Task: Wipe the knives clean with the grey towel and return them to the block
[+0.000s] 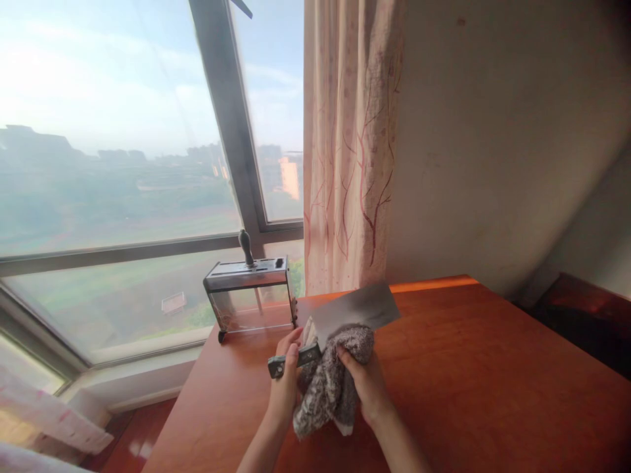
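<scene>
My left hand (288, 378) is closed around the dark riveted handle of a cleaver (362, 305). Its broad grey blade points away to the upper right, above the tabletop. In my right hand (367, 384) is a fluffy grey-brown cloth (323, 391), bunched up and pressed against the lower part of the blade. My right thumb lies on top of the cloth, while the other fingers are mostly hidden. Loose folds of the cloth hang down between both hands. The cloth covers part of the blade near the handle.
A clear-sided knife block (249, 276) with a metal top stands at the table's far left edge, a dark handle (245, 246) sticking up from it. The reddish wooden table (468, 381) runs up to a patterned curtain (350, 144) and a window (118, 131).
</scene>
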`<state>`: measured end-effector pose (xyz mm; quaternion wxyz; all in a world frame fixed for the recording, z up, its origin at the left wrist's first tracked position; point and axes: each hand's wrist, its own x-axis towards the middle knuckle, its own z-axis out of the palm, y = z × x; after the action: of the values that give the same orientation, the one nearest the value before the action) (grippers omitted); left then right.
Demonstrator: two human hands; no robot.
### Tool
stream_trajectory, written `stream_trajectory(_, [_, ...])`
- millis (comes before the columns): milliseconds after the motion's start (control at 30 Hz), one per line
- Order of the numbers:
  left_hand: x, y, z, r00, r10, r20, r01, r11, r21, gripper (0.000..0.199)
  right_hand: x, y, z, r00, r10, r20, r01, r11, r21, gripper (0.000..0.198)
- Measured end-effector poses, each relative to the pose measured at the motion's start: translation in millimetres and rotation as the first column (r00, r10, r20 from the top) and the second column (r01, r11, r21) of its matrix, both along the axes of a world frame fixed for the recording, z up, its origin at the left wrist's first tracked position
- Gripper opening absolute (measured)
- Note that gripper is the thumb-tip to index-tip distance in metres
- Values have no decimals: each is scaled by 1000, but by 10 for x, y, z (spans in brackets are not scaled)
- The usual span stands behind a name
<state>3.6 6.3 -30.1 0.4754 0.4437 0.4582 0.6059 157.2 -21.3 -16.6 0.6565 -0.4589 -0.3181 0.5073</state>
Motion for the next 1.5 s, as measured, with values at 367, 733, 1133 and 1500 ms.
stream_trajectory(367, [54,-55,-1,999,-32,-21,32,999,-1,44,77,130,-30,731,-78,-677,-19,991,-135,48])
stream_trajectory(733, [130,-6,-159,984,-121,127,120,993,14,65,-357,62,-124,942,15,-335,-29,999,-37,48])
stream_trajectory(1133, [38,13,-111,990,-96,106,103,993,-64,65,-80,39,-34,989,-26,-145,29,999,21,38])
stream_trajectory(1500, [13,37,-108,996,-72,-55,69,996,-55,65,376,238,133,695,-68,-716,79,997,-17,36])
